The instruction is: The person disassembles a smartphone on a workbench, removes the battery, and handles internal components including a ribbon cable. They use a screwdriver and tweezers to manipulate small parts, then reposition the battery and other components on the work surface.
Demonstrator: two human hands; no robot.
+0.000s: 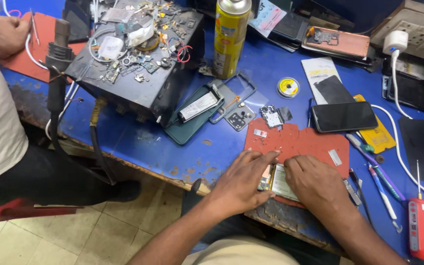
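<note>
Two hands on one job: your left hand (241, 184) and right hand (315, 184) both press down on an opened phone (277, 182) lying on the red mat (300, 142) at the near edge of the blue bench (138, 140). Left fingers are stretched flat over the phone's left side, right fingers curled over its right side; neither is closed around it, it's pinned to the mat. Step looks like seating or working a part inside the open body, though your fingers hide what exactly. Next move likely calls for steady light pressure and a fine tool; tweezers (352, 191) lie just beside your right hand, pens (381, 189) a bit further right. A black phone (344, 117) sits beyond the mat, a yellow spray can (230, 37) stands further back. Another person's hand (8, 34) rests on a second red mat at far left, well apart.
</note>
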